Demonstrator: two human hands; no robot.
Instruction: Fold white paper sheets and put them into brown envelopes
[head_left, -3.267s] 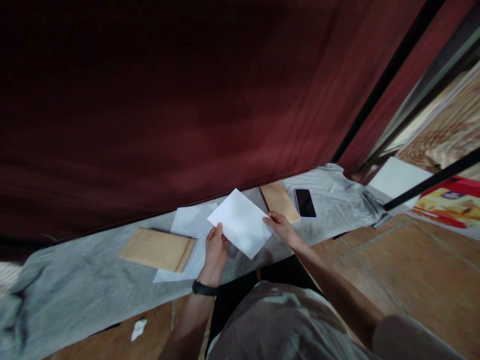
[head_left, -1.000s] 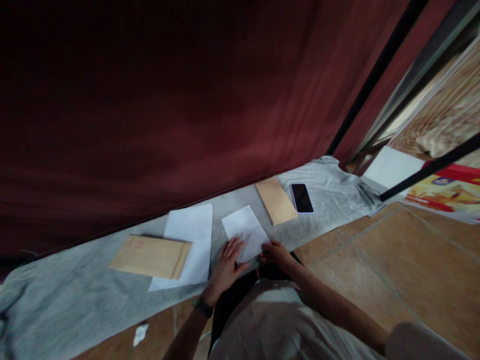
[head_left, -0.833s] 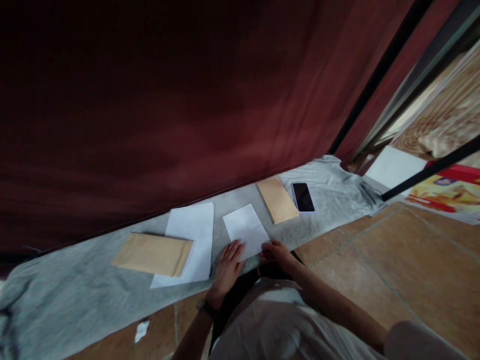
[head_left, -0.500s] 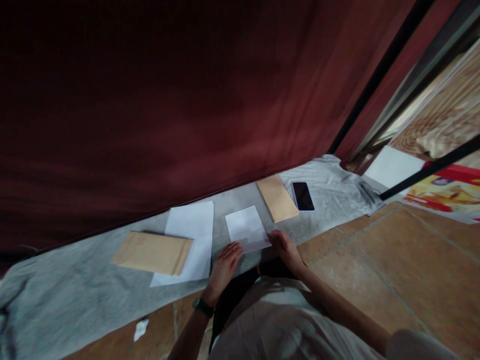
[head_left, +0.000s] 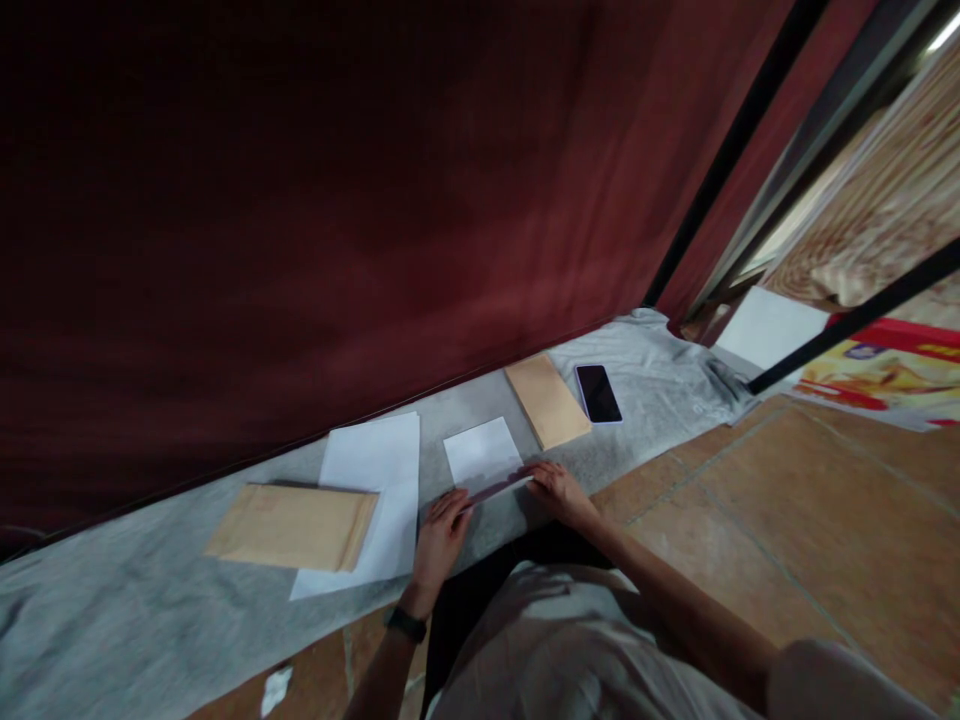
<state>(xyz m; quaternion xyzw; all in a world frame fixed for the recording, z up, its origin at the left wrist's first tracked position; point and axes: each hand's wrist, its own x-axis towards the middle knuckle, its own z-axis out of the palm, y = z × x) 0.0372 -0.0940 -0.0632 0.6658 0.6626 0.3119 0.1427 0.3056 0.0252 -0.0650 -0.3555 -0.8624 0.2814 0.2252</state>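
Note:
A folded sheet of white paper (head_left: 482,452) lies on the grey cloth in front of me, its near edge raised in a narrow strip. My left hand (head_left: 444,535) pinches the left end of that raised edge, fingers closed. At the right end, my right hand (head_left: 556,488) grips the same edge between thumb and fingers. Left of the paper are larger white sheets (head_left: 394,500), partly covered by a stack of brown envelopes (head_left: 292,525). Another brown envelope (head_left: 547,402) lies just beyond my right hand, beside a dark-screened phone (head_left: 598,393).
The grey cloth (head_left: 112,610) covers a long narrow surface against a dark red curtain (head_left: 420,250). Black poles (head_left: 739,150) stand at the right, near a red and yellow printed box (head_left: 885,365). A crumpled white scrap (head_left: 276,690) lies on the tiled floor (head_left: 720,530).
The paper's near edge, flat before, is now lifted and turned up between both hands. My right hand has moved slightly left and its fingers have come over the edge. The view has shifted a little.

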